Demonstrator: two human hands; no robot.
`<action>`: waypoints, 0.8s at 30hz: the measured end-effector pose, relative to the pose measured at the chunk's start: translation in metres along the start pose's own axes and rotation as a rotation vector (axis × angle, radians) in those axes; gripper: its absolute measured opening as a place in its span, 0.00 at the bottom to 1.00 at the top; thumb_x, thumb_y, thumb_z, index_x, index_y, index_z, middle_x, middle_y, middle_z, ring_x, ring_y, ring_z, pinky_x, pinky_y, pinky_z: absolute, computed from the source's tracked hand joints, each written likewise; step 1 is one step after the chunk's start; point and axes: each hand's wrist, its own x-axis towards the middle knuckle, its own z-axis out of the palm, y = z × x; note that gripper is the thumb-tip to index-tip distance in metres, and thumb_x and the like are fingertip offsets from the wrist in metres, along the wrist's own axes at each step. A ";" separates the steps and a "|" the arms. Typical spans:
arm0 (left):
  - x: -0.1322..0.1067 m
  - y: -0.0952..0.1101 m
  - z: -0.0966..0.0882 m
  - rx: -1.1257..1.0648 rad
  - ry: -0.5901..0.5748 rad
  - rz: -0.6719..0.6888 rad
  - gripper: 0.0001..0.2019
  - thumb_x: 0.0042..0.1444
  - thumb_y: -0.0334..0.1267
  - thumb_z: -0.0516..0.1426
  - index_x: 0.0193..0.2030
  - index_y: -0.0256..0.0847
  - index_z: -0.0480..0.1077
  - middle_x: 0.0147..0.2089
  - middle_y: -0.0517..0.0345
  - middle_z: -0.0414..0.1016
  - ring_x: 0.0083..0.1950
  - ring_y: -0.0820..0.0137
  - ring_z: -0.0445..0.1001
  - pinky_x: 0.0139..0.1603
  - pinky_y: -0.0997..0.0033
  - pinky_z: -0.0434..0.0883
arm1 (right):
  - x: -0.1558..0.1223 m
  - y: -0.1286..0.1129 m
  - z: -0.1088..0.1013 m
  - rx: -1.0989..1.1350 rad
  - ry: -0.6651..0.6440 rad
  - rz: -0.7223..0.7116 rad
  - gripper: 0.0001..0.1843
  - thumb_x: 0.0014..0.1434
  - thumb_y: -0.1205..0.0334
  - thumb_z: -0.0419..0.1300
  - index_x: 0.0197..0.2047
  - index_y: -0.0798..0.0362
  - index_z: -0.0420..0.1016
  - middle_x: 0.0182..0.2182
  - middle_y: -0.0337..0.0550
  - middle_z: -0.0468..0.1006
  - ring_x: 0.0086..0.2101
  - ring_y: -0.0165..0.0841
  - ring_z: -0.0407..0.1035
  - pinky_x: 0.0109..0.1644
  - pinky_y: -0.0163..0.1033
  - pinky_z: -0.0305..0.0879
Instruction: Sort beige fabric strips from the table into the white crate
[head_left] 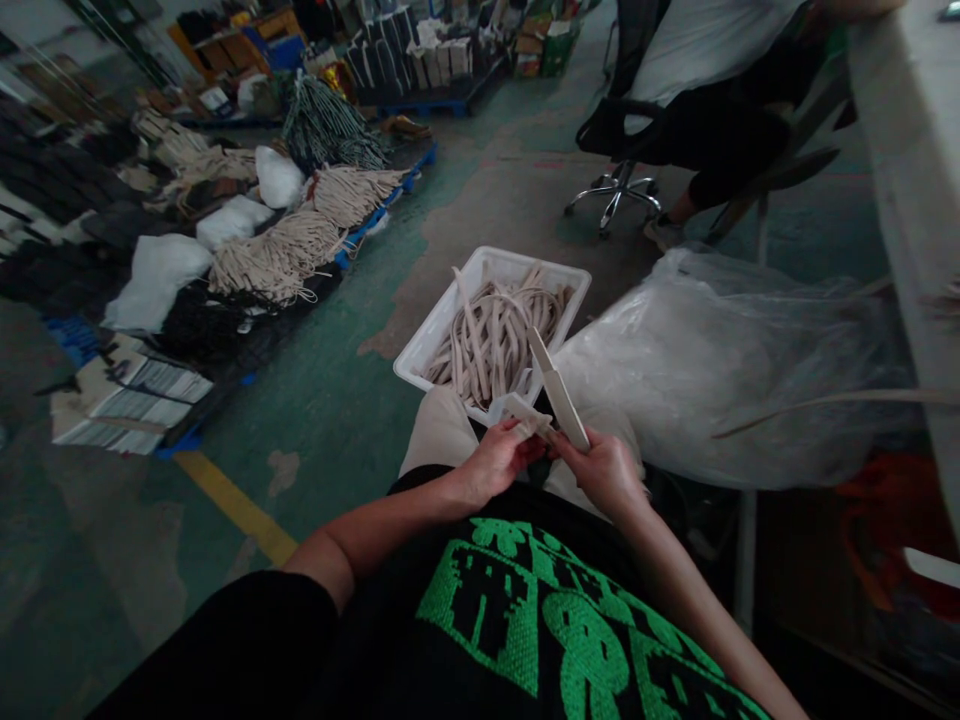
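My left hand (496, 461) is closed in a pinch on the folded end of a pale beige strap (523, 413) over my lap. My right hand (604, 468) is wrapped round a flat beige strip (556, 390) that sticks up and away from me. The two hands nearly touch, and the strap end lies between them. Just beyond my knees stands a white plastic bin (436, 330) filled with several more beige straps (495, 340).
A big clear plastic bag (735, 370) bulges to the right of the bin. A white table edge (911, 180) runs along the far right. Another person sits on an office chair (619, 185) behind. Bundles of cords and white sacks (277, 250) lie on pallets at left.
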 end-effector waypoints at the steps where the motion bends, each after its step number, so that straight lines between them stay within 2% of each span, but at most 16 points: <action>1: 0.001 0.002 0.000 -0.011 0.021 0.011 0.15 0.42 0.35 0.73 0.34 0.36 0.76 0.34 0.55 0.80 0.33 0.72 0.78 0.37 0.74 0.74 | 0.001 0.001 -0.004 -0.001 -0.038 0.006 0.31 0.55 0.33 0.56 0.30 0.54 0.81 0.14 0.40 0.70 0.15 0.30 0.59 0.20 0.35 0.54; 4: 0.003 0.014 -0.003 -0.051 0.126 0.073 0.12 0.46 0.35 0.71 0.34 0.36 0.76 0.32 0.57 0.79 0.31 0.74 0.76 0.36 0.75 0.73 | -0.001 0.008 -0.018 -0.038 -0.143 0.059 0.28 0.54 0.35 0.58 0.31 0.53 0.81 0.14 0.38 0.68 0.13 0.29 0.57 0.18 0.36 0.52; 6: 0.002 0.018 -0.003 -0.066 0.155 0.095 0.11 0.47 0.35 0.71 0.34 0.36 0.76 0.32 0.58 0.79 0.31 0.75 0.75 0.37 0.75 0.72 | -0.002 0.009 -0.023 -0.067 -0.143 0.097 0.27 0.54 0.36 0.58 0.27 0.53 0.80 0.12 0.37 0.67 0.13 0.29 0.57 0.18 0.36 0.52; 10: -0.002 0.010 0.007 -0.033 0.014 0.032 0.16 0.44 0.41 0.73 0.35 0.34 0.77 0.35 0.53 0.81 0.35 0.70 0.77 0.41 0.71 0.73 | 0.004 -0.003 -0.018 -0.065 -0.059 0.071 0.27 0.53 0.36 0.58 0.25 0.52 0.79 0.11 0.36 0.64 0.13 0.30 0.59 0.20 0.36 0.54; 12: 0.000 0.010 0.012 -0.053 -0.013 0.064 0.17 0.42 0.42 0.74 0.35 0.34 0.77 0.36 0.53 0.81 0.36 0.69 0.77 0.42 0.70 0.72 | 0.007 -0.011 -0.016 -0.031 -0.042 0.058 0.28 0.52 0.35 0.58 0.26 0.53 0.80 0.10 0.36 0.62 0.13 0.29 0.57 0.19 0.36 0.53; 15: 0.006 0.022 0.011 -0.099 0.095 0.210 0.15 0.43 0.37 0.73 0.34 0.35 0.77 0.34 0.56 0.80 0.33 0.74 0.75 0.39 0.74 0.70 | 0.008 -0.015 -0.020 0.030 -0.040 0.074 0.32 0.49 0.32 0.60 0.29 0.56 0.82 0.10 0.36 0.63 0.12 0.28 0.55 0.17 0.36 0.50; 17: 0.009 0.028 0.007 -0.100 0.147 0.259 0.14 0.43 0.35 0.73 0.34 0.34 0.77 0.34 0.57 0.79 0.32 0.76 0.74 0.36 0.76 0.68 | 0.008 -0.012 -0.025 0.020 -0.053 0.068 0.33 0.48 0.31 0.61 0.30 0.56 0.83 0.11 0.37 0.66 0.12 0.29 0.55 0.16 0.36 0.51; 20: 0.007 0.024 0.002 -0.106 0.120 0.212 0.15 0.43 0.38 0.73 0.35 0.35 0.78 0.34 0.56 0.80 0.32 0.75 0.74 0.36 0.75 0.69 | 0.007 -0.006 -0.032 -0.110 -0.052 0.041 0.31 0.50 0.32 0.60 0.28 0.54 0.82 0.12 0.39 0.69 0.13 0.31 0.59 0.18 0.37 0.54; 24: -0.001 0.003 0.006 -0.094 0.063 0.119 0.19 0.38 0.41 0.75 0.35 0.36 0.78 0.33 0.56 0.80 0.33 0.73 0.75 0.37 0.74 0.69 | 0.008 -0.006 -0.029 -0.256 0.012 0.034 0.29 0.53 0.33 0.58 0.24 0.51 0.80 0.13 0.42 0.71 0.16 0.35 0.65 0.20 0.38 0.56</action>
